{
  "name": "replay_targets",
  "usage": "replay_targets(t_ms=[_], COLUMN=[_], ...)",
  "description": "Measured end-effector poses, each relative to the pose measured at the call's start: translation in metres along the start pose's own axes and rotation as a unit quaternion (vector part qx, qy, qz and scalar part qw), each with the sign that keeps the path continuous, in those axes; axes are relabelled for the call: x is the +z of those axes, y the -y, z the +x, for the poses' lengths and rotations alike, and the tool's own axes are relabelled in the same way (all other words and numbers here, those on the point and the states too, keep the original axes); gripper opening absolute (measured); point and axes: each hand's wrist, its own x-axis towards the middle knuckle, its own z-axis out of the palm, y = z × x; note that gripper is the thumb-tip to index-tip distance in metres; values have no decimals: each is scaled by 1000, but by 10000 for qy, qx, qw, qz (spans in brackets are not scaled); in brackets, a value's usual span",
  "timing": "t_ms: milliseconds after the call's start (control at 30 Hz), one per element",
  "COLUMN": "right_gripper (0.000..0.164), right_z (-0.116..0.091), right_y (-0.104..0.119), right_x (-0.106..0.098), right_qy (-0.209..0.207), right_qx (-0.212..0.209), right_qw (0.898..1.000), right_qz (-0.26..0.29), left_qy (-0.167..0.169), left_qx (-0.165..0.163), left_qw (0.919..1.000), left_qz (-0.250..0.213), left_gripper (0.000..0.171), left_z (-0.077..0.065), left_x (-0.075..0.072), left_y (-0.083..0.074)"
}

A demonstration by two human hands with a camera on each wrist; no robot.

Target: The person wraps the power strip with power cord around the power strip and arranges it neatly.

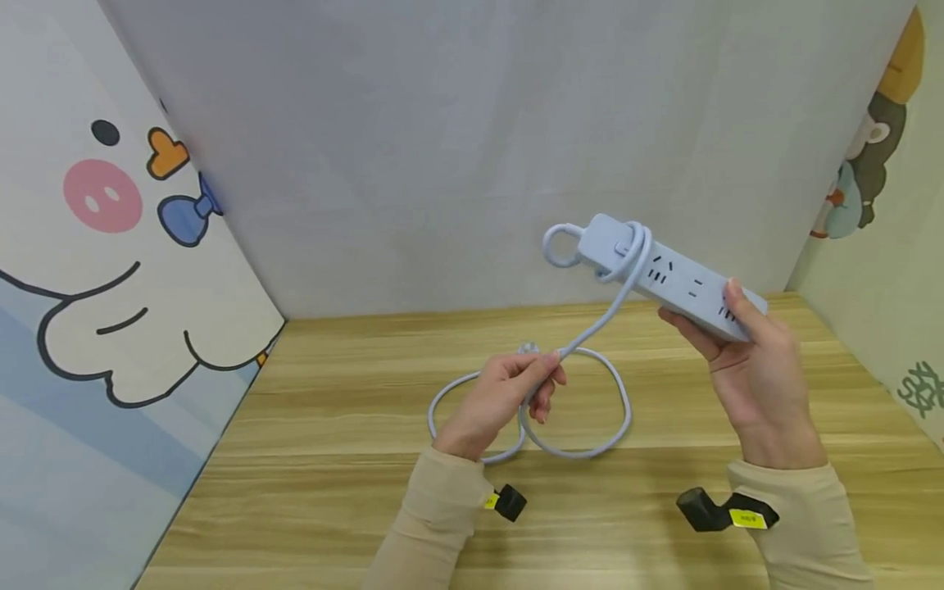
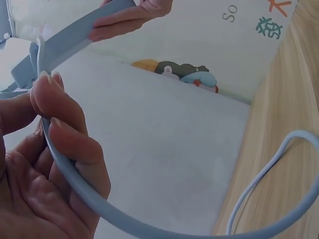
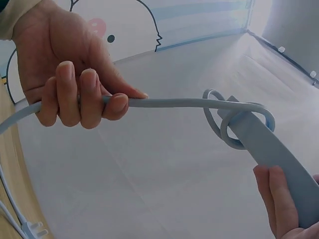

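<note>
My right hand [image 1: 763,369] grips the far right end of a pale blue power strip [image 1: 686,283], thumb on the socket face and fingers underneath. The strip is held up off the table, tilted, its cord end pointing up and left. Its cord [image 1: 590,329] loops out of that end and winds around the strip near the switch. My left hand [image 1: 509,393] pinches the cord between thumb and curled fingers, a short way from the strip. In the right wrist view the stretch of cord [image 3: 169,103] between hand and strip runs nearly straight.
The rest of the cord lies in wide loops on the wooden table [image 1: 332,426], with the plug [image 1: 527,348] behind my left hand. A grey-white backdrop [image 1: 442,164] rises behind the table. Cartoon-printed panels [image 1: 111,328] stand at both sides.
</note>
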Motion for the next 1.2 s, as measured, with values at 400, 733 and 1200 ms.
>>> replay_targets(t_ms=[400, 733, 1200], right_gripper=[32, 30, 41], right_z=[-4, -5, -3], right_y=[29, 33, 27], right_x=[-10, -13, -10], right_qy=[-49, -134, 802], right_qx=[28, -2, 636], right_qw=[9919, 9918, 9885], right_qz=[1269, 1269, 1112], left_qy=[-304, 257, -960], left_qx=[-236, 446, -454], left_qw=[9956, 9959, 9833], left_qz=[-856, -744, -1478], left_gripper=[47, 38, 41], left_z=[8, 8, 12], left_x=[-19, -19, -20], left_y=[19, 25, 25])
